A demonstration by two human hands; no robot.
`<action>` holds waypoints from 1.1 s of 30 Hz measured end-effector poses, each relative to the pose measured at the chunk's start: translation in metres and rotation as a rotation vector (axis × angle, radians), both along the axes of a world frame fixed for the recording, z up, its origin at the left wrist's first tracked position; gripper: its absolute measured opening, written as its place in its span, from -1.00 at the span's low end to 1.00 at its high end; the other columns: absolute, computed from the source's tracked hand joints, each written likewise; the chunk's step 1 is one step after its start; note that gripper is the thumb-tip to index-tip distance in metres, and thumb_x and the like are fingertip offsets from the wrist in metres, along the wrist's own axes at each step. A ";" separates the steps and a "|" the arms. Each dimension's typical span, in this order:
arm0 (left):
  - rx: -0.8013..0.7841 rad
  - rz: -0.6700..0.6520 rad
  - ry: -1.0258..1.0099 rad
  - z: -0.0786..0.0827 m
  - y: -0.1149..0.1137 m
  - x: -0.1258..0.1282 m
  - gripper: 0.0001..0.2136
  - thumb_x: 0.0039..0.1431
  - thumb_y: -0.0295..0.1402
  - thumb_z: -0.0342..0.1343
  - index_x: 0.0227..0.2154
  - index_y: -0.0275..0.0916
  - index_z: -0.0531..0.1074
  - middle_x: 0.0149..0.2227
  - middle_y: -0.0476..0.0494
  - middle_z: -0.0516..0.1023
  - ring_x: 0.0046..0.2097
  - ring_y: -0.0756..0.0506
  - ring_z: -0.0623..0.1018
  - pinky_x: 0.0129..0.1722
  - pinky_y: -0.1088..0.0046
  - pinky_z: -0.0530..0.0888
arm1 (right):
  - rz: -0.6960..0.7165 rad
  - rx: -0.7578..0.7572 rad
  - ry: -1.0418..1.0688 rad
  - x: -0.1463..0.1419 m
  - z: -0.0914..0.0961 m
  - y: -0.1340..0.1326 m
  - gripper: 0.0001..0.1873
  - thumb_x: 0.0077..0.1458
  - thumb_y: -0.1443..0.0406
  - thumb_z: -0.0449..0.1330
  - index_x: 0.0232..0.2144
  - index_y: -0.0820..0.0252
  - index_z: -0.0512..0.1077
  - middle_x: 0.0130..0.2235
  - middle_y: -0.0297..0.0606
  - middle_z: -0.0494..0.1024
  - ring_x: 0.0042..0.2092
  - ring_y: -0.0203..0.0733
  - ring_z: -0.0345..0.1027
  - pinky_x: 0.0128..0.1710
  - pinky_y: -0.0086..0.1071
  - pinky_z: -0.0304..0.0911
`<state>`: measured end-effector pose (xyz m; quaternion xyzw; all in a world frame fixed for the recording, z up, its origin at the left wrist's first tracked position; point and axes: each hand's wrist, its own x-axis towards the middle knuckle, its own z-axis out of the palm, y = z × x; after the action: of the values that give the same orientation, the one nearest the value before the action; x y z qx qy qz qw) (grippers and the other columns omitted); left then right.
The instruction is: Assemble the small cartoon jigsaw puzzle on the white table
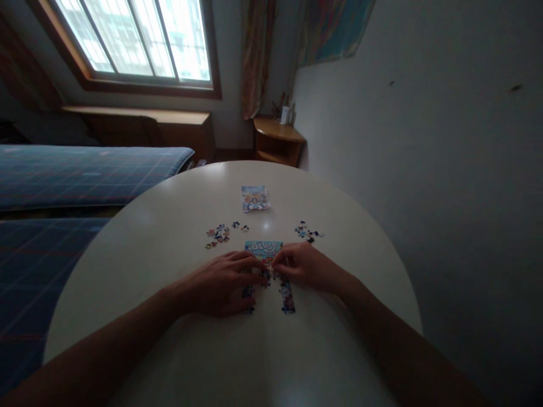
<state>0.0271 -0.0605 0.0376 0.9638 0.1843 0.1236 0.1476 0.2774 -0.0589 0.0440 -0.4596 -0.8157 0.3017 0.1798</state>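
Just nearer than the packet (255,198), the puzzle (263,246) looks light, thin and easily pulled apart, best pinched by its edges; the left hand (223,284) lies loosely spread over it, gripping nothing visible, while the right hand (302,265) bunches its fingertips, their hold unclear.

"That tabletop (139,254) looks smooth, glossy towards its far edge."

"And the jigsaw (263,247)?"

"Printed card, by its look. The packet (255,199) nearer the far edge: paper or plastic film, I can't tell."

"Past the left edge, the mattress (85,176) shows cloth."
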 end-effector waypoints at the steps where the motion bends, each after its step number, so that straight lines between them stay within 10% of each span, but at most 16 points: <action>1: -0.001 0.000 -0.003 0.000 0.000 0.000 -0.64 0.18 -0.29 0.19 0.05 -0.09 0.42 0.17 -0.13 0.43 0.14 -0.24 0.43 0.19 0.08 0.37 | 0.007 0.002 -0.004 0.000 0.000 0.000 -0.87 0.10 0.36 0.24 -0.35 0.18 0.62 -0.35 -0.27 0.61 -0.35 -0.31 0.42 -0.31 -0.46 0.21; 20: -0.008 -0.002 -0.002 0.001 0.000 0.000 -0.64 0.17 -0.28 0.20 0.04 -0.08 0.43 0.17 -0.13 0.43 0.14 -0.23 0.43 0.19 0.11 0.36 | 0.118 0.241 -0.258 0.000 0.008 -0.006 -0.92 0.10 0.26 0.34 -0.33 0.02 0.66 -0.38 -0.33 0.59 -0.38 -0.32 0.40 -0.26 -0.39 0.14; 33: 0.004 0.002 -0.013 -0.002 -0.001 -0.002 -0.60 0.14 -0.32 0.21 0.06 -0.07 0.43 0.17 -0.13 0.43 0.16 -0.25 0.42 0.19 0.09 0.38 | -0.027 0.016 -0.075 0.021 0.011 0.004 -0.85 0.14 0.29 0.26 -0.27 0.14 0.63 -0.42 -0.31 0.59 -0.42 -0.32 0.34 -0.36 -0.45 0.18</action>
<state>0.0256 -0.0618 0.0355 0.9631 0.1840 0.1301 0.1469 0.2984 -0.0551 0.0546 -0.4800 -0.8181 0.2755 0.1566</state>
